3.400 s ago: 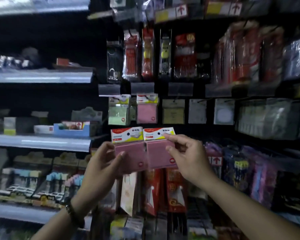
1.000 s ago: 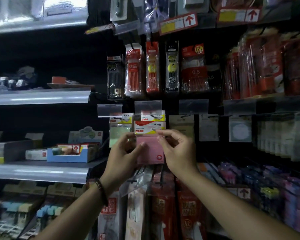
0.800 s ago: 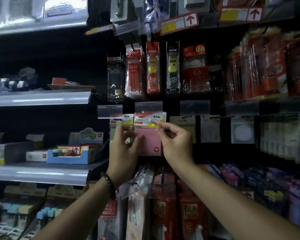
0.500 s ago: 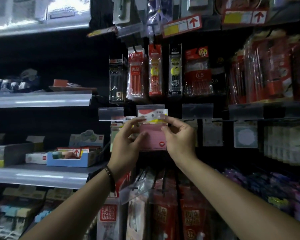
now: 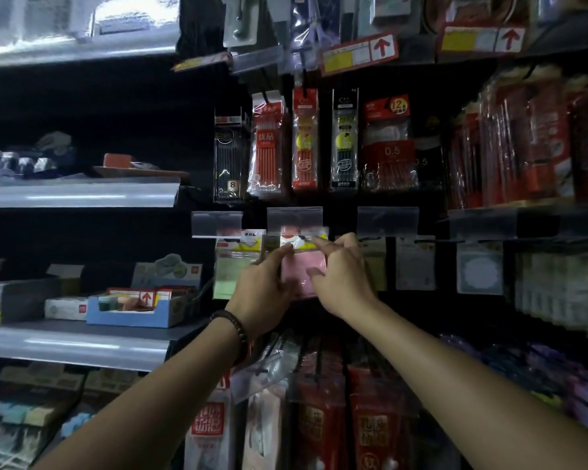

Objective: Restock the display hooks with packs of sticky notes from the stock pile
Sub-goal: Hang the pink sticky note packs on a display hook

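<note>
The fingers point(image 5: 284, 251) of the left hand point(image 5: 263, 293) and those of the right hand point(image 5: 345, 286) pinch the top card of a pink sticky-note pack point(image 5: 302, 269), one at each upper corner. The pack is held upright just under a clear label holder point(image 5: 294, 219), with a green pack point(image 5: 230, 276) beside it on the left. Pen packs point(image 5: 304, 140) hang above, and a blue box point(image 5: 129, 315) sits on the shelf point(image 5: 75, 347) at left.

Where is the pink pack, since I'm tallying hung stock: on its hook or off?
Cannot tell if hooked. The pink pack sits upright at hook height, left hand and right hand pinching its header.
</note>
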Available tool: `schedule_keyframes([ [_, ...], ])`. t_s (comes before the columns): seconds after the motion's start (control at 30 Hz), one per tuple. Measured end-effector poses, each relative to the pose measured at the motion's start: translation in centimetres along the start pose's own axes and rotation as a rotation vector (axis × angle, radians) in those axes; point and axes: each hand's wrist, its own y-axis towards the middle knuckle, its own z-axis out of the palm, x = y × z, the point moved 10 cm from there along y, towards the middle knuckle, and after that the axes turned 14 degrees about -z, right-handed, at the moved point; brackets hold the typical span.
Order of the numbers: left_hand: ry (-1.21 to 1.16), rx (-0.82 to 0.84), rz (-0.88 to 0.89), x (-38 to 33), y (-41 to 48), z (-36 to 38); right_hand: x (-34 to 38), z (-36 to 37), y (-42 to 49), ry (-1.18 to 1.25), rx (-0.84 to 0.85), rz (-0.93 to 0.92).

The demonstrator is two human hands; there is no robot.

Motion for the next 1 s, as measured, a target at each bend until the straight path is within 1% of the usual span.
schedule_keyframes([
  [0.13, 0.119, 0.075, -0.033, 0.2, -0.1, 1.3, -0.3, 0.9, -0.1, -0.027, 0.131, 0.078],
  [0.27, 0.127, 0.062, -0.04, -0.2, -1.4, 0.2, 0.7, -0.2, -1.5, -0.08, 0.176, 0.041],
  [0.37, 0.104, 0.047, -0.039, -1.0, -4.0, -1.5, 1.6, -2.1, -3.7, -0.05, 0.107, -0.025],
  [0.5, 0.064, -0.03, 0.023, -3.3, -9.5, -4.5, 3.2, -5.3, -8.5, 0.019, -0.026, -0.175],
  [0.6, -0.003, -0.036, 0.076, -4.7, -14.5, -5.7, 4.7, -7.9, -13.2, 0.048, -0.087, -0.264],
  [0.7, -0.072, 0.065, 0.108, -5.2, -20.4, -4.3, 4.9, -9.3, -18.8, 0.034, -0.065, -0.306],
  [0.77, -0.085, 0.158, 0.133, -5.1, -24.6, -2.3, 3.9, -9.6, -23.1, 0.023, -0.049, -0.293],
  [0.87, -0.056, 0.379, 0.16, -4.0, -31.8, 3.5, 0.6, -9.5, -30.4, 0.003, -0.026, -0.198],
  [0.93, -0.015, 0.521, 0.165, -2.0, -36.6, 8.4, -2.7, -8.7, -35.5, -0.008, 0.025, -0.095],
  [1.0, 0.015, 0.667, 0.135, 0.7, -41.1, 13.5, -6.0, -7.5, -40.8, -0.022, 0.076, 0.004],
])
